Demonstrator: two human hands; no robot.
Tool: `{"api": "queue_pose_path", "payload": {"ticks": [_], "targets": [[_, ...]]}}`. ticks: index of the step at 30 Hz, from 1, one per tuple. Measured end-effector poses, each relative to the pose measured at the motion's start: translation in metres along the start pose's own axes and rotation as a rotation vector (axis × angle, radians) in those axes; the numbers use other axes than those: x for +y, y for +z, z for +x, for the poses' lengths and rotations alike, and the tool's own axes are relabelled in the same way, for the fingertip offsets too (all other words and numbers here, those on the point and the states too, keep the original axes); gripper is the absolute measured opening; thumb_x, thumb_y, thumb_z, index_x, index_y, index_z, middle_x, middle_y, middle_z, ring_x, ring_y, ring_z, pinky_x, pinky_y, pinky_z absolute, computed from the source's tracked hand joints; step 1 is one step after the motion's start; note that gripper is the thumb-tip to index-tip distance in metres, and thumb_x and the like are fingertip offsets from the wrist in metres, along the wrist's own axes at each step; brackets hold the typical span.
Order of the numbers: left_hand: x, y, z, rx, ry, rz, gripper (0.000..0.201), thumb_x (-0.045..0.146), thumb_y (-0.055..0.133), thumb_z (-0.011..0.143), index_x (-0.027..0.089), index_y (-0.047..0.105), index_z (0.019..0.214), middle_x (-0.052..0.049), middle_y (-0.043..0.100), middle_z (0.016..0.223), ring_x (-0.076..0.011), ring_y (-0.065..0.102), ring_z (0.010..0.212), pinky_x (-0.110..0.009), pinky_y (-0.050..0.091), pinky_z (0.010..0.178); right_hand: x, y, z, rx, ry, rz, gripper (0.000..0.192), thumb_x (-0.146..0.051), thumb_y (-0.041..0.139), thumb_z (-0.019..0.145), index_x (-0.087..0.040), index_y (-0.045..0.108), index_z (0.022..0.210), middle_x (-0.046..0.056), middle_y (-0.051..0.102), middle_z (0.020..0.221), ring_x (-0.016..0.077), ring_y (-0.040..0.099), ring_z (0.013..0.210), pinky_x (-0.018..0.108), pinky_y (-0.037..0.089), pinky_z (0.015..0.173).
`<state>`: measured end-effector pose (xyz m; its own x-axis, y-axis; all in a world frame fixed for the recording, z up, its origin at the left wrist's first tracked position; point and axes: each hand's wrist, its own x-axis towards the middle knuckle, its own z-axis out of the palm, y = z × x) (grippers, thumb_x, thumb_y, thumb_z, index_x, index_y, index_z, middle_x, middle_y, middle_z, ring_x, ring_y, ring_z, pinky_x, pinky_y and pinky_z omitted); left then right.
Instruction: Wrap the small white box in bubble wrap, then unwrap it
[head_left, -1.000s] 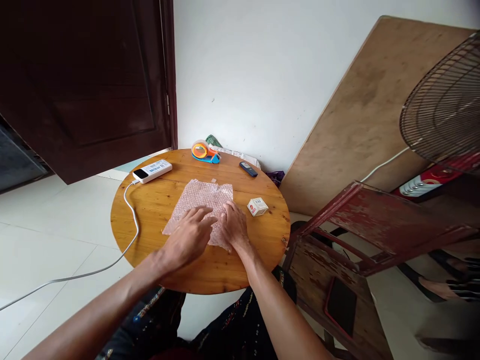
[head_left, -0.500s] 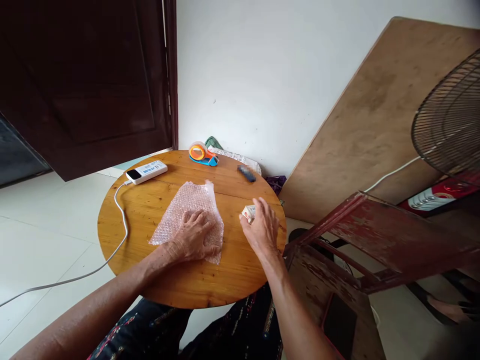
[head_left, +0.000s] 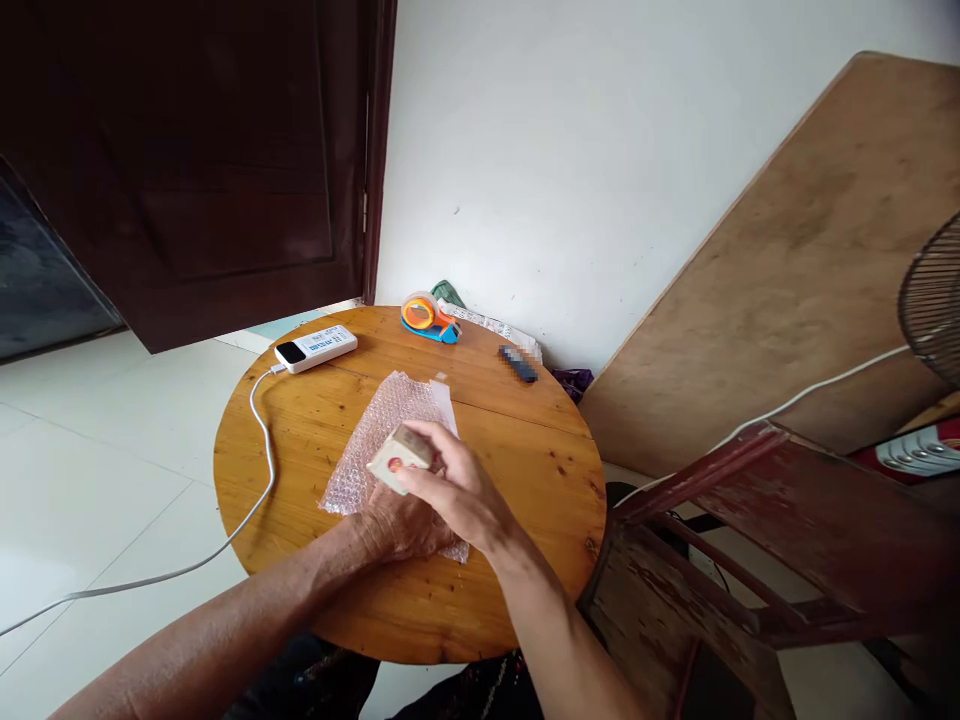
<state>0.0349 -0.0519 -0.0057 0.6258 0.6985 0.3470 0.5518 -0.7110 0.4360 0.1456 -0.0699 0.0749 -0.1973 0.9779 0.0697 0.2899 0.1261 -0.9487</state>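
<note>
My right hand (head_left: 469, 492) grips a small cream box (head_left: 401, 458) with a red round mark, thumb on the near side and fingers behind. It holds the box above my left hand (head_left: 401, 525), which lies flat on a sheet of clear bubble wrap (head_left: 358, 450). The box and my right hand cover most of the left hand's fingers. Along its far right side the bubble wrap has a plain white strip (head_left: 444, 402). Under it is a round wooden table (head_left: 540, 460).
At the table's back stands an orange and blue tape dispenser (head_left: 429, 318). A white device (head_left: 316, 349) with a cable (head_left: 264, 430) lies at the left. A dark, pixelated object (head_left: 517, 363) lies back right. A worn red wooden chair (head_left: 817, 530) stands at the right, near a fan (head_left: 934, 300).
My right hand has picked up the small box from the table's right side and carried it left over my left hand. The view has shifted slightly.
</note>
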Motion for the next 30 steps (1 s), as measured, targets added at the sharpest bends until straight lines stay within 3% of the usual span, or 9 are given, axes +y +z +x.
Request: {"api": "queue_pose_path", "payload": {"ticks": [3, 6, 9, 13, 15, 19, 22, 24, 30], "targets": [[0.004, -0.004, 0.001, -0.030, -0.023, 0.038, 0.070, 0.061, 0.059, 0.083, 0.023, 0.049, 0.140, -0.012, 0.050, 0.145, -0.0434, 0.029, 0.142, -0.064, 0.027, 0.114, 0.020, 0.013, 0.036, 0.080, 0.123, 0.029, 0.041, -0.036, 0.072, 0.071, -0.026, 0.067, 0.110, 0.000, 0.073, 0.098, 0.0208, 0.067, 0.091, 0.033, 0.053, 0.082], [0.006, -0.007, 0.002, -0.084, -0.038, 0.075, 0.081, 0.063, 0.064, 0.077, 0.020, 0.046, 0.143, -0.019, 0.043, 0.149, -0.0464, 0.030, 0.141, -0.074, 0.019, 0.112, 0.052, -0.005, 0.058, 0.270, 0.200, 0.110, 0.042, -0.037, 0.069, 0.069, -0.022, 0.066, 0.108, 0.001, 0.072, 0.097, 0.0209, 0.066, 0.091, 0.032, 0.052, 0.081], [0.006, -0.012, 0.003, -0.148, -0.032, 0.081, 0.079, 0.067, 0.060, 0.079, 0.019, 0.049, 0.141, -0.021, 0.042, 0.150, -0.0460, 0.028, 0.142, -0.076, 0.013, 0.112, 0.071, -0.026, 0.059, 0.342, 0.205, 0.097, 0.041, -0.037, 0.070, 0.065, -0.021, 0.066, 0.103, 0.001, 0.071, 0.092, 0.0209, 0.065, 0.088, 0.032, 0.051, 0.081], [-0.002, -0.028, 0.001, -0.130, -0.071, 0.076, 0.060, 0.059, 0.053, 0.089, 0.020, 0.055, 0.134, -0.018, 0.041, 0.151, -0.0417, 0.030, 0.143, -0.071, 0.019, 0.113, 0.074, -0.032, 0.048, 0.331, 0.161, -0.007, 0.043, -0.037, 0.070, 0.068, -0.022, 0.065, 0.108, 0.000, 0.072, 0.094, 0.0218, 0.065, 0.091, 0.034, 0.050, 0.085], [-0.011, -0.036, -0.003, -0.100, -0.111, 0.129, 0.052, 0.050, 0.058, 0.089, 0.020, 0.057, 0.131, -0.018, 0.047, 0.148, -0.0384, 0.036, 0.141, -0.066, 0.021, 0.116, 0.074, -0.029, 0.043, 0.323, 0.134, -0.037, 0.047, -0.038, 0.070, 0.069, -0.022, 0.063, 0.114, 0.002, 0.071, 0.100, 0.0220, 0.065, 0.094, 0.035, 0.050, 0.087], [-0.034, -0.045, -0.018, -0.108, -0.163, 0.157, 0.071, 0.049, 0.073, 0.075, 0.019, 0.052, 0.136, -0.018, 0.053, 0.142, -0.0392, 0.040, 0.138, -0.062, 0.024, 0.115, 0.077, -0.030, 0.037, 0.222, 0.102, -0.092, 0.051, -0.030, 0.069, 0.069, -0.022, 0.060, 0.119, 0.003, 0.071, 0.106, 0.0219, 0.067, 0.096, 0.037, 0.051, 0.091], [-0.044, -0.043, -0.028, -0.109, -0.149, 0.116, 0.080, 0.053, 0.071, 0.074, 0.017, 0.047, 0.140, -0.017, 0.047, 0.149, -0.0376, 0.037, 0.140, -0.060, 0.021, 0.118, 0.080, -0.034, 0.033, 0.141, 0.078, -0.108, 0.055, -0.024, 0.066, 0.070, -0.023, 0.055, 0.124, 0.005, 0.070, 0.112, 0.0217, 0.067, 0.099, 0.038, 0.052, 0.092], [-0.046, -0.041, -0.032, -0.095, -0.152, 0.097, 0.083, 0.054, 0.071, 0.073, 0.016, 0.045, 0.142, -0.017, 0.046, 0.150, -0.0374, 0.036, 0.141, -0.060, 0.019, 0.119, 0.080, -0.035, 0.031, 0.140, 0.046, -0.151, 0.057, -0.022, 0.065, 0.070, -0.022, 0.053, 0.126, 0.006, 0.069, 0.114, 0.0217, 0.067, 0.101, 0.038, 0.051, 0.093], [-0.046, -0.037, -0.032, -0.039, -0.152, 0.068, 0.088, 0.055, 0.072, 0.071, 0.019, 0.041, 0.144, -0.016, 0.049, 0.148, -0.0372, 0.038, 0.140, -0.061, 0.019, 0.118, 0.074, -0.029, 0.028, 0.156, -0.017, -0.290, 0.040, -0.025, 0.068, 0.073, -0.023, 0.061, 0.112, 0.005, 0.072, 0.104, 0.0224, 0.068, 0.095, 0.037, 0.052, 0.088]]}}
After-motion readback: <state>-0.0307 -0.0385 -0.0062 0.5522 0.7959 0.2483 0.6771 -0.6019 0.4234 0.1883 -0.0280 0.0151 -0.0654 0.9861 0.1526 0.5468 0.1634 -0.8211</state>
